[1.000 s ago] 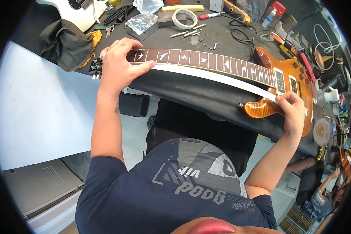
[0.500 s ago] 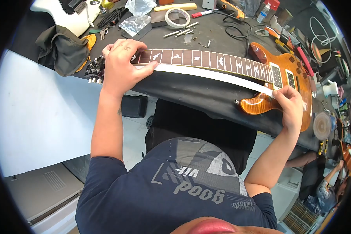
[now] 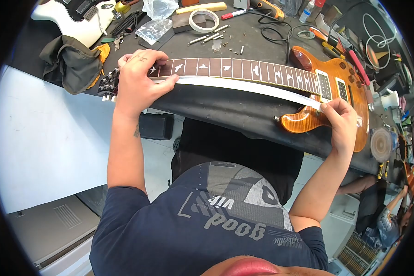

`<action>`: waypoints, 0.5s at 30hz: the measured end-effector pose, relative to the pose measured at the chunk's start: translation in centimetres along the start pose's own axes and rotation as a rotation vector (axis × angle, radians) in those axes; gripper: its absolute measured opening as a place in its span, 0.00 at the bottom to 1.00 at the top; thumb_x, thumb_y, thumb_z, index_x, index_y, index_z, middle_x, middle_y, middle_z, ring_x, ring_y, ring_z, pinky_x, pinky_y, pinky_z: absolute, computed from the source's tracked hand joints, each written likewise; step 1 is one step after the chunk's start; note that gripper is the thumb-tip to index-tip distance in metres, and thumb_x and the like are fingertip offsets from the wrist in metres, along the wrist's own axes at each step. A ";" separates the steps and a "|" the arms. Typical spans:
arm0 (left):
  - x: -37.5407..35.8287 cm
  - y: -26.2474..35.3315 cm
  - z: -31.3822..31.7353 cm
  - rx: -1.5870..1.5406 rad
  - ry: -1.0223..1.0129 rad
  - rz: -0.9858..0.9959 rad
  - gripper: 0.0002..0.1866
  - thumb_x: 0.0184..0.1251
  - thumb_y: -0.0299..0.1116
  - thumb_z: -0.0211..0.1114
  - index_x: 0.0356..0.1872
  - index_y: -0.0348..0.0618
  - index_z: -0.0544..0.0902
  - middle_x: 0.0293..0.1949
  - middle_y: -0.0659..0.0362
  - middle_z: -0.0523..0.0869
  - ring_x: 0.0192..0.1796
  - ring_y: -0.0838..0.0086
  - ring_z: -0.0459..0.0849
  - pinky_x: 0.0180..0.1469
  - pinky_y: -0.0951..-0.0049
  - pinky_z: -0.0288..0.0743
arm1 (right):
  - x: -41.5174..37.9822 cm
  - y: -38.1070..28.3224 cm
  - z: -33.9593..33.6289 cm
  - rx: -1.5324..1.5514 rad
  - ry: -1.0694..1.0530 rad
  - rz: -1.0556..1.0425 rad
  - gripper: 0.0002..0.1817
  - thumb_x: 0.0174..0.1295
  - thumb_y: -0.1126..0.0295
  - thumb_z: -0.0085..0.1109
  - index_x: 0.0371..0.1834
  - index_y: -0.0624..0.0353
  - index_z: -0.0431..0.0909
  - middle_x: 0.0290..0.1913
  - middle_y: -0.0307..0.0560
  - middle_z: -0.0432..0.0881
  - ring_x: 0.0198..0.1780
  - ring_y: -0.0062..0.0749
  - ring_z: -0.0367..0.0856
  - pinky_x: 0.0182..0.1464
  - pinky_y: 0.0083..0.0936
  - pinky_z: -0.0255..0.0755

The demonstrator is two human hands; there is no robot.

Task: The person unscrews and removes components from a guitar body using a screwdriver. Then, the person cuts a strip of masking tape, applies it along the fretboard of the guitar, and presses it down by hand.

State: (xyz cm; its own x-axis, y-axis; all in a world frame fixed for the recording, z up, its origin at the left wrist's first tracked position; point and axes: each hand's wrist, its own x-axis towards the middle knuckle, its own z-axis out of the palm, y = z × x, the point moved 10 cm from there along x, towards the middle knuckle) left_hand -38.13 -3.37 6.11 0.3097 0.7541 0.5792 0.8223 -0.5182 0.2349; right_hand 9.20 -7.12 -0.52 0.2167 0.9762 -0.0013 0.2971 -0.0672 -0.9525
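Note:
An amber-bodied electric guitar [image 3: 295, 123] lies face up on the bench, its dark fretboard [image 3: 237, 69] inlaid with bird shapes. Along the near edge of the neck runs a long strip of white tape [image 3: 244, 87]. Near the headstock, my left hand [image 3: 138, 83] is closed around the neck, fingers over the far side and thumb on the tape's left end. Between thumb and fingertips my right hand [image 3: 340, 120] pinches the tape's right end, over the guitar body near the pickups. The tape's middle stretch bows slightly away from the fretboard edge.
Behind the neck are a tape roll [image 3: 204, 21], metal rods, a red marker [image 3: 233, 15] and a cable. A white guitar body [image 3: 73, 20] and dark cloth [image 3: 69, 62] lie at left. Tools crowd the right side. Another person [image 3: 384, 225] sits at lower right.
The view has shifted slightly, so the bench items appear a little further left. Both hands keep their holds, with the tape still stretched along the neck.

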 end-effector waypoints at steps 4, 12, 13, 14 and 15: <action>0.2 0.7 0.4 0.010 0.021 0.019 0.21 0.47 0.37 0.83 0.44 0.46 0.89 0.37 0.65 0.90 0.45 0.70 0.87 0.60 0.63 0.66 | -0.1 -0.3 0.4 -0.029 0.001 0.017 0.08 0.69 0.72 0.73 0.35 0.62 0.84 0.31 0.31 0.83 0.32 0.11 0.75 0.37 0.15 0.68; 1.1 2.6 1.2 0.009 0.031 0.061 0.19 0.47 0.37 0.83 0.41 0.48 0.88 0.35 0.66 0.87 0.42 0.69 0.86 0.62 0.60 0.65 | 0.1 -0.3 0.2 -0.077 0.031 -0.009 0.09 0.68 0.70 0.74 0.34 0.63 0.85 0.29 0.31 0.82 0.31 0.11 0.74 0.34 0.15 0.67; 1.2 2.8 1.3 0.012 0.031 0.067 0.19 0.47 0.37 0.83 0.41 0.48 0.88 0.35 0.65 0.87 0.41 0.69 0.86 0.62 0.59 0.65 | 0.1 -0.3 0.2 -0.078 0.033 -0.005 0.09 0.68 0.70 0.74 0.34 0.63 0.85 0.29 0.31 0.82 0.30 0.11 0.74 0.34 0.15 0.67; 1.3 3.1 1.4 0.013 0.035 0.080 0.19 0.47 0.37 0.83 0.41 0.48 0.88 0.35 0.65 0.87 0.41 0.69 0.86 0.63 0.59 0.65 | 0.1 -0.3 0.2 -0.070 0.032 -0.006 0.09 0.68 0.70 0.74 0.34 0.63 0.85 0.29 0.31 0.82 0.30 0.11 0.74 0.34 0.15 0.67; 1.4 3.3 1.5 0.015 0.039 0.092 0.19 0.47 0.37 0.83 0.41 0.48 0.88 0.35 0.65 0.87 0.41 0.69 0.86 0.63 0.59 0.65 | 0.1 -0.3 0.3 -0.063 0.031 -0.007 0.09 0.68 0.70 0.74 0.34 0.63 0.85 0.29 0.31 0.82 0.30 0.11 0.74 0.34 0.15 0.67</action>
State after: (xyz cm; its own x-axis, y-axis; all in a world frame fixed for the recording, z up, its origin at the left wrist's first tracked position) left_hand -34.28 -3.46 6.55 0.3657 0.6873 0.6275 0.7986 -0.5780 0.1677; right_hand 8.88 -7.00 -0.30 0.2429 0.9699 0.0157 0.3561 -0.0741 -0.9315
